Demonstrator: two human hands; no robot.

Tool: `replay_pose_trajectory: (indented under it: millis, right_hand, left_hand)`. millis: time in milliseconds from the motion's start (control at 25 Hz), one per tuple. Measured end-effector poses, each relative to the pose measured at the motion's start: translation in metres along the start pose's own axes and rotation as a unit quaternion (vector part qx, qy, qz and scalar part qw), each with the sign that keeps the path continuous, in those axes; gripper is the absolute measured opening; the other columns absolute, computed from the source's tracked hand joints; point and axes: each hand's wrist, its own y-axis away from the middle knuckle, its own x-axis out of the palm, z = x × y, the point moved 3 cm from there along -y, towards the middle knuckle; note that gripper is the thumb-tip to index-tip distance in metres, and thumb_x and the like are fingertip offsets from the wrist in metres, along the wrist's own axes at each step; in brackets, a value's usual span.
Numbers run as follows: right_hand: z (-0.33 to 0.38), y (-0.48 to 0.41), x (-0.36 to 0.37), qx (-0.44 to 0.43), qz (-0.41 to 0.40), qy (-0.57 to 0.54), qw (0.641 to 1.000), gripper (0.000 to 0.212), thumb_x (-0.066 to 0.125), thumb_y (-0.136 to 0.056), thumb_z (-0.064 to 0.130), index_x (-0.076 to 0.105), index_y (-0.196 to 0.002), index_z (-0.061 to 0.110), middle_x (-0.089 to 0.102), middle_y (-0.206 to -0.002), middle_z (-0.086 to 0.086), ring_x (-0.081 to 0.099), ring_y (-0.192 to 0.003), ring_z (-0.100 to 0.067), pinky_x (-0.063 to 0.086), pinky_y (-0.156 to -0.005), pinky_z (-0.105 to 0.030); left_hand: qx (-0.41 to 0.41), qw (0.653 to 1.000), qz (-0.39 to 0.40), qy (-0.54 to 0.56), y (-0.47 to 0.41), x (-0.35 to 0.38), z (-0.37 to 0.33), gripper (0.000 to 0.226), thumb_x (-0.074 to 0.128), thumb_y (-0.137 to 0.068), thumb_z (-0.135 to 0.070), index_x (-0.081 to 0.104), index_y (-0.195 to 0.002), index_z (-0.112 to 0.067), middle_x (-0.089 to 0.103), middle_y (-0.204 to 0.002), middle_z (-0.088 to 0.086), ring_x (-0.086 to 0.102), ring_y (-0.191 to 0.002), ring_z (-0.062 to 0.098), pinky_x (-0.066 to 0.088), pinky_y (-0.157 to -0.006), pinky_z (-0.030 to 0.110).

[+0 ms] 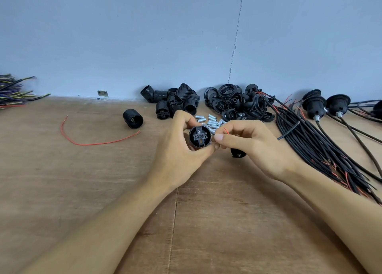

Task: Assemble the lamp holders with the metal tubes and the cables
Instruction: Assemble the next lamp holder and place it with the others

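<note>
My left hand grips a black lamp holder body above the table, its terminal end facing me. My right hand pinches a thin red wire end right beside the holder. A black cable runs out of that hand to the right, and a black cap piece shows under its palm. Small metal tubes lie in a heap just behind both hands.
Black holder bodies and caps are piled against the wall. A bundle of black cables lies at right, with assembled holders behind it. A single holder and loose red wire lie at left, coloured wires far left.
</note>
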Motion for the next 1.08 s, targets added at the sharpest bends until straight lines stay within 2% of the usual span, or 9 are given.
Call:
replay_pose_trajectory:
  millis: [120,320,440,600,760,880,1080]
  right_hand:
    - [0.002,0.0006,-0.0007,0.003,0.008,-0.002,1.0,0.016,0.068,-0.091,0.017,0.073,-0.084,0.002,0.065,-0.073,0.002,0.052,-0.068,-0.005,0.039,-0.06,-0.013]
    - [0.0037,0.001,-0.0004,0.015,0.015,0.0,1.0,0.014,0.07,-0.09,0.021,0.074,-0.079,0.014,0.055,-0.066,0.007,0.043,-0.063,-0.008,0.035,-0.056,-0.018]
    - [0.0038,0.001,0.0006,0.016,0.014,0.006,1.0,0.014,0.068,-0.091,0.017,0.075,-0.08,0.013,0.057,-0.062,0.013,0.045,-0.06,-0.002,0.036,-0.056,-0.015]
    - [0.0055,0.0009,0.0008,0.013,0.002,0.013,1.0,0.014,0.068,-0.092,0.011,0.076,-0.08,0.008,0.068,-0.069,0.008,0.051,-0.058,0.003,0.037,-0.055,-0.008]
    - [0.0074,0.0011,0.0013,0.016,0.0,0.023,1.0,0.02,0.066,-0.093,0.011,0.076,-0.076,0.015,0.066,-0.066,0.014,0.05,-0.055,0.003,0.037,-0.054,-0.01]
    - [0.0097,0.0012,0.0019,0.015,0.003,0.022,1.0,0.019,0.065,-0.094,0.01,0.075,-0.077,0.011,0.068,-0.069,0.013,0.054,-0.057,0.005,0.037,-0.055,-0.006]
    - [0.0067,0.0011,0.0018,0.034,0.001,0.043,0.998,0.024,0.066,-0.094,0.017,0.075,-0.072,0.019,0.063,-0.066,0.013,0.038,-0.059,-0.014,0.028,-0.051,-0.02]
  left_hand:
    - [0.004,1.0,-0.005,-0.015,-0.0005,-0.0003,0.001,0.051,0.088,-0.073,-0.037,0.042,-0.095,-0.033,0.065,-0.084,-0.007,0.065,-0.076,0.012,0.051,-0.063,0.028]
    - [0.005,1.0,-0.01,-0.018,-0.0009,-0.0006,0.0025,0.05,0.088,-0.075,-0.032,0.042,-0.094,-0.032,0.062,-0.083,-0.007,0.061,-0.071,0.011,0.045,-0.058,0.018]
    - [0.01,1.0,-0.01,-0.017,-0.001,-0.0004,0.0015,0.05,0.088,-0.075,-0.031,0.043,-0.095,-0.029,0.06,-0.082,-0.007,0.06,-0.07,0.013,0.046,-0.056,0.024]
    - [0.026,0.999,-0.009,-0.023,-0.001,-0.001,-0.0003,0.047,0.088,-0.076,-0.029,0.045,-0.095,-0.026,0.057,-0.083,-0.004,0.057,-0.067,0.016,0.047,-0.055,0.033]
    - [0.034,0.999,-0.015,-0.031,-0.002,-0.0015,0.0005,0.044,0.088,-0.076,-0.029,0.047,-0.093,-0.028,0.057,-0.081,-0.007,0.053,-0.065,0.011,0.04,-0.056,0.019]
    - [0.041,0.999,-0.014,-0.033,-0.0024,-0.0008,0.0007,0.044,0.089,-0.075,-0.028,0.048,-0.092,-0.03,0.056,-0.081,-0.01,0.052,-0.064,0.007,0.036,-0.057,0.012]
    - [0.053,0.998,-0.012,-0.043,-0.0021,-0.0006,0.002,0.044,0.088,-0.075,-0.028,0.049,-0.093,-0.03,0.054,-0.08,-0.013,0.053,-0.066,0.008,0.036,-0.058,0.012]
